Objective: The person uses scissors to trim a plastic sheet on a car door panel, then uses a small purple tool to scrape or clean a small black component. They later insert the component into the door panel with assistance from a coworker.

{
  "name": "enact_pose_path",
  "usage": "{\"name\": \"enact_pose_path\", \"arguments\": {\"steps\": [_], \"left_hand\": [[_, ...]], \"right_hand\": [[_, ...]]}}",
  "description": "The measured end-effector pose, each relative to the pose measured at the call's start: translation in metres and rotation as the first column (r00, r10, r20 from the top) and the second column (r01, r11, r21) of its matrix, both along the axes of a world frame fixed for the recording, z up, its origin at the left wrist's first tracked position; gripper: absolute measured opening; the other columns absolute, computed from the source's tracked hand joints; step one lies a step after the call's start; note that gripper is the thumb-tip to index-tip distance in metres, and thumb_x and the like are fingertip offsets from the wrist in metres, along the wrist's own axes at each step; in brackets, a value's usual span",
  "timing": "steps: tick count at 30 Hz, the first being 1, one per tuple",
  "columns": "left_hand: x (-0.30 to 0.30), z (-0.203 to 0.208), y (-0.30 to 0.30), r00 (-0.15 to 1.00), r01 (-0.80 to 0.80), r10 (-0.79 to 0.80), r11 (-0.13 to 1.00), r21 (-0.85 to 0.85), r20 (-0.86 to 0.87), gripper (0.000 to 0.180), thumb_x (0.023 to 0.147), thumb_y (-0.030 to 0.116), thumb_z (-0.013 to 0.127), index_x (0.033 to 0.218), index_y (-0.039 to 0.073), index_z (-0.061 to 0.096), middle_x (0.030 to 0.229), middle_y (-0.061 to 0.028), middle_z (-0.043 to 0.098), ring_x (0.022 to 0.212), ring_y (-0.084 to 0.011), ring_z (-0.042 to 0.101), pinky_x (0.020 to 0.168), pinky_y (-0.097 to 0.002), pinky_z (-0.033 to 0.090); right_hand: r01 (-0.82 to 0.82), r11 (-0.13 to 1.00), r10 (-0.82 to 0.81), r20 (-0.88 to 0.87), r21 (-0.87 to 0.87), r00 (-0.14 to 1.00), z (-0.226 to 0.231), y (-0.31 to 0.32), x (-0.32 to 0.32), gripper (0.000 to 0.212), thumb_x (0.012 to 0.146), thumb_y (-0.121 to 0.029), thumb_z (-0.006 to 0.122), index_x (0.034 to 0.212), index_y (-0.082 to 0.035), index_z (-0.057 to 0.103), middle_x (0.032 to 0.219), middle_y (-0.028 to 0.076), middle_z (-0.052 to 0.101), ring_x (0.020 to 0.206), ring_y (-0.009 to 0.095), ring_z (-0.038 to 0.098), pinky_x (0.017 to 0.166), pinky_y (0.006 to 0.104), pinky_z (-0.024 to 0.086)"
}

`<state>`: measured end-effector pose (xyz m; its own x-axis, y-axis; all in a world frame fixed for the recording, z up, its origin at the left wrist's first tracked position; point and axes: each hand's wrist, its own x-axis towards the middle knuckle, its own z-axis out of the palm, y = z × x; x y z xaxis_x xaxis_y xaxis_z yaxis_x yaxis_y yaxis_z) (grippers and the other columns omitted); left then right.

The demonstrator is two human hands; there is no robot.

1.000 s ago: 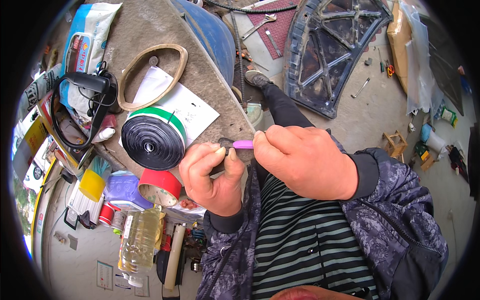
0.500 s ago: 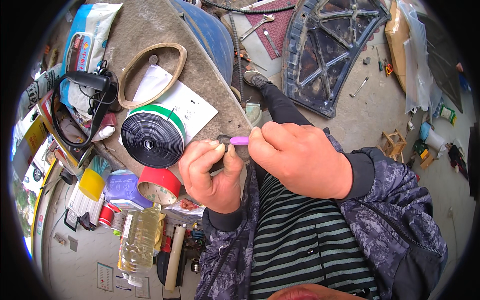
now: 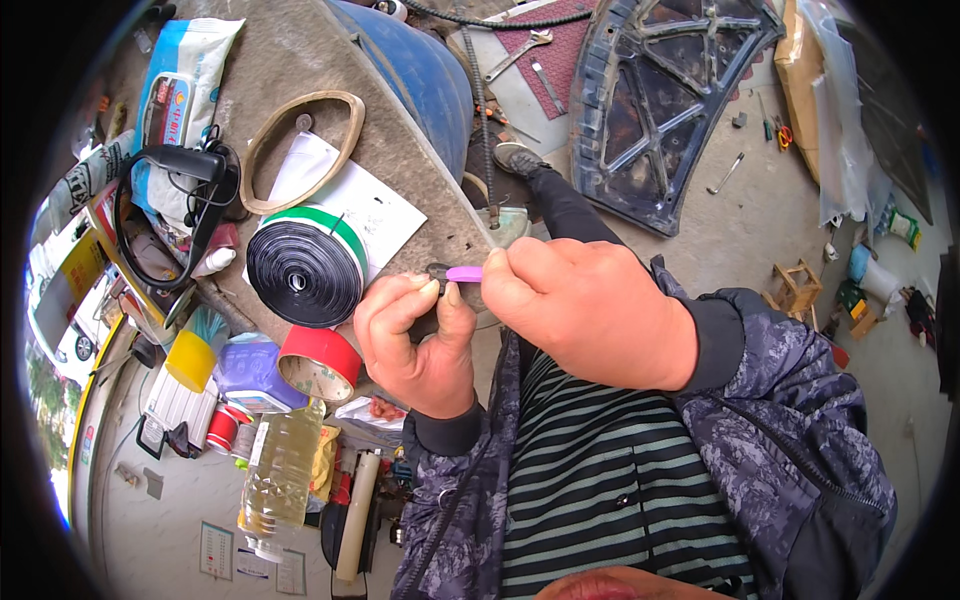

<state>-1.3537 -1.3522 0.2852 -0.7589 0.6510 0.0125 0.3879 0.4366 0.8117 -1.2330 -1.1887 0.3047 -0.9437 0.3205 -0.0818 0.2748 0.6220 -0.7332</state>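
My right hand (image 3: pixel 590 315) is closed around a slim purple-handled tool (image 3: pixel 464 273), its fist hiding the rest of the handle. Next to the purple end a small dark piece (image 3: pixel 437 270) shows, but I cannot tell whether it is the tool's blade or a separate part. Thumb and finger of my left hand (image 3: pixel 415 350) pinch at this dark piece, with the other fingers curled. Both hands meet above the corner of a grey stone-like table (image 3: pixel 440 235). Beside my left hand lies a roll of black strip (image 3: pixel 300 275) with a green-and-white edge, partly on white paper (image 3: pixel 385 220).
An oval tan ring (image 3: pixel 355 125) lies beyond the roll. A red tape roll (image 3: pixel 320 362), a purple container (image 3: pixel 258 372) and a bottle of yellowish liquid (image 3: pixel 275 480) stand at left. On the floor lie a large black ribbed panel (image 3: pixel 650 130) and a wrench (image 3: pixel 520 52).
Both hands and the purple-handled tool have shifted slightly left and up in the picture. The grip of each hand looks the same.
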Motion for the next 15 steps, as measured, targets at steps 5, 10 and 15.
{"name": "enact_pose_path", "arguments": {"steps": [5, 10, 15], "left_hand": [[-0.0012, -0.0033, -0.0001, 0.999, -0.044, 0.044, 0.999, 0.024, -0.010, 0.032, 0.085, 0.002, 0.094, 0.108, 0.009, 0.072, 0.115, -0.0086, 0.069, 0.105, -0.0261, 0.070, 0.090, -0.0373, 0.061], [0.0015, -0.0045, -0.0010, 0.998, -0.063, 0.063, 0.998, 0.028, 0.010, 0.031, 0.086, 0.004, 0.093, 0.108, 0.009, 0.072, 0.115, -0.0084, 0.069, 0.106, -0.0263, 0.070, 0.090, -0.0372, 0.061], [0.0018, -0.0050, -0.0008, 0.999, -0.049, 0.049, 0.998, 0.030, 0.001, 0.031, 0.087, 0.005, 0.094, 0.108, 0.008, 0.072, 0.115, -0.0080, 0.068, 0.106, -0.0262, 0.069, 0.090, -0.0373, 0.061]], "right_hand": [[-0.025, 0.995, 0.024, -0.013, -0.092, 1.000, -0.0034, 0.0055, 0.0065, 0.034, 0.088, -0.012, 0.072, 0.121, -0.002, 0.068, 0.093, 0.006, 0.063, 0.079, 0.024, 0.071, 0.066, 0.0359, 0.057], [-0.016, 0.996, 0.015, -0.011, -0.093, 1.000, -0.0050, 0.0048, 0.0083, 0.035, 0.088, -0.011, 0.072, 0.121, -0.001, 0.068, 0.093, 0.006, 0.064, 0.080, 0.024, 0.071, 0.067, 0.0362, 0.058], [-0.020, 0.997, 0.022, 0.025, -0.071, 0.999, -0.0040, 0.0036, 0.0053, 0.033, 0.088, -0.012, 0.072, 0.118, -0.002, 0.068, 0.093, 0.006, 0.064, 0.080, 0.024, 0.072, 0.067, 0.0355, 0.058]]}}
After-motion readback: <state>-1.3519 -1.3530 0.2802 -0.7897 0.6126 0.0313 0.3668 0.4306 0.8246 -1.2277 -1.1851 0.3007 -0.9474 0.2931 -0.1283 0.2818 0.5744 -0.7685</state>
